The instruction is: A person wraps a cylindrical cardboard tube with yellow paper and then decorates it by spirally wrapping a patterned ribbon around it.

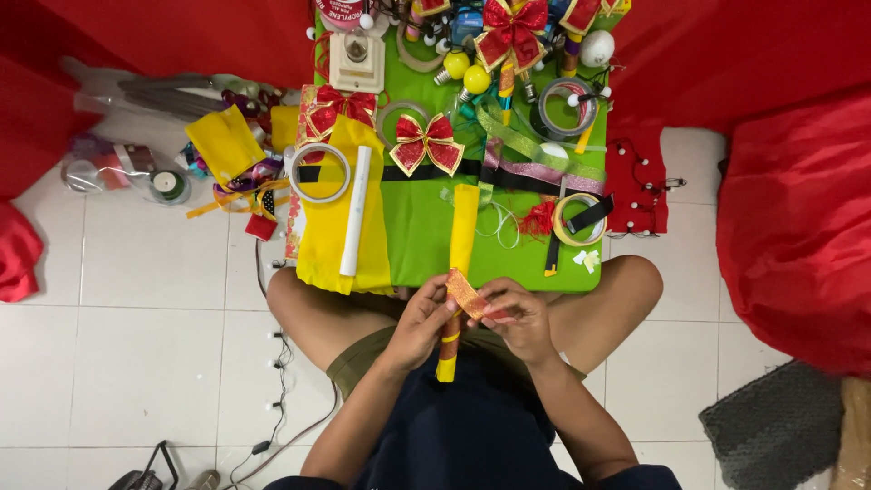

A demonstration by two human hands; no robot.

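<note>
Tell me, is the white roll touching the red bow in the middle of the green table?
Apart. The head view shows the white roll lying on yellow fabric, with bare green table between it and the red bow.

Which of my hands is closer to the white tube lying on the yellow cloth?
Your left hand. It sits below and slightly right of the white tube, near the table edge. Your right hand is farther right, on the other side of the glittery orange ribbon that both hands hold.

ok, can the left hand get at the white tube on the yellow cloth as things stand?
Probably yes, once freed. The left hand is pinching the orange ribbon with the right hand. The white tube lies uncovered on the yellow cloth, ahead and to the left, with nothing between.
</note>
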